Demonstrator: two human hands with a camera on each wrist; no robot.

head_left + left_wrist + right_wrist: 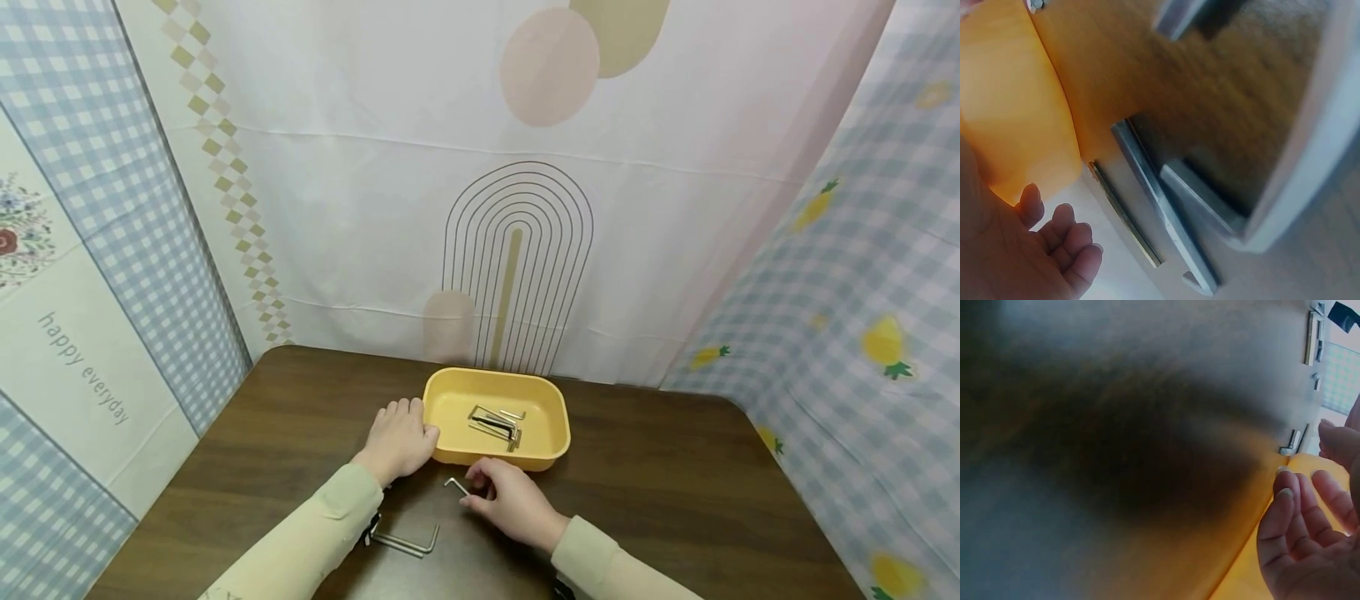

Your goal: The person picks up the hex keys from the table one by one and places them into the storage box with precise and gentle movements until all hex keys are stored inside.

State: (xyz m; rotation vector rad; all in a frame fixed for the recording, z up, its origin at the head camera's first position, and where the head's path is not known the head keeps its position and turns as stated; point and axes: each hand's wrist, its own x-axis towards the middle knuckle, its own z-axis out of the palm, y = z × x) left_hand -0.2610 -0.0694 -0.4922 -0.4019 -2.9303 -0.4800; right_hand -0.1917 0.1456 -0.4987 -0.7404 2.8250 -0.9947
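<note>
My left hand (400, 439) is at the left end of a yellow bin (497, 380), its thumb over the rim and its fingers along the outer wall. In the left wrist view its fingertips (1088, 259) curl loosely. A small silver hex key (455, 485) is just in front of the bin. My right hand (513, 504) is bent over beside it, thumb close to the key's end. The right wrist view shows a gap between that thumb (1338, 439) and the fingers. Several hex keys (491, 426), one black, lie in the bin.
Larger hex keys (412, 546) lie on the brown table (652, 467) near my left forearm. In the left wrist view, several hex keys (1166, 212) appear close up beside the bin. A patterned cloth backdrop (360, 225) hangs behind the table.
</note>
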